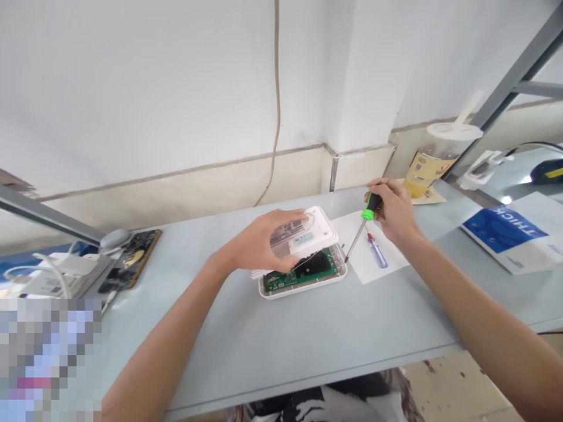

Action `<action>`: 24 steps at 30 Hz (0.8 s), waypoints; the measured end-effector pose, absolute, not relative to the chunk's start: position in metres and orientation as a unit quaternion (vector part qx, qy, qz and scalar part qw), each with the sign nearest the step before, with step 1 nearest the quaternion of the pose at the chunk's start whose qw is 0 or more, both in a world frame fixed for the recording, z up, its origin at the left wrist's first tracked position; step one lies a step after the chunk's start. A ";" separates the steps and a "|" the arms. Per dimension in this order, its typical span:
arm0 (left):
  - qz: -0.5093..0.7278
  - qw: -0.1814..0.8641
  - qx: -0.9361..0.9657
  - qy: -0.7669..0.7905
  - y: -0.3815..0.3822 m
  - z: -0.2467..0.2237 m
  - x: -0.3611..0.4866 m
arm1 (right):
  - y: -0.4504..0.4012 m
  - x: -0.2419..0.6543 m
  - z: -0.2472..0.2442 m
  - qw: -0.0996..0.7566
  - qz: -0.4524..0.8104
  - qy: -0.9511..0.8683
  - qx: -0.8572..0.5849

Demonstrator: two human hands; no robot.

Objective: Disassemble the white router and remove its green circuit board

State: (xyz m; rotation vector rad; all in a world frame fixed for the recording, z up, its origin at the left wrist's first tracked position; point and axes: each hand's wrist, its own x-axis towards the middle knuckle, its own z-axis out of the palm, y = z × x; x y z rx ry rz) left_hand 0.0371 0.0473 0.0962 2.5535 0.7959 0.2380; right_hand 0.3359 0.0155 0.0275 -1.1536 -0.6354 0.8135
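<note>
white cover (324,227): rounded, labelled | circuit board (310,271): green, black-centred | base (305,288): white

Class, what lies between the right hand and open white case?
In the head view, a green-and-black screwdriver slants across it; below lie white paper and a clear-handled screwdriver.

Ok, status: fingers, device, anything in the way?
Left fingers grip white cover. Right fingers hold green-black screwdriver. Circuit board in white case, partly hidden by cover.
</note>
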 end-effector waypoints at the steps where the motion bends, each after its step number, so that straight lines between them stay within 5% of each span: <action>1: 0.076 0.192 0.937 0.282 0.044 0.097 0.039 | 0.016 0.335 0.026 0.709 0.377 -0.290 -0.521; 7: 0.071 0.080 0.967 0.230 0.028 0.102 0.046 | 0.016 0.332 0.024 0.694 0.388 -0.287 -0.534; 17: 0.083 0.313 0.905 0.277 0.063 0.105 0.019 | 0.015 0.325 0.021 0.709 0.398 -0.300 -0.499; 24: 0.055 0.335 0.892 0.298 0.067 0.101 0.020 | 0.014 0.324 0.021 0.719 0.399 -0.287 -0.491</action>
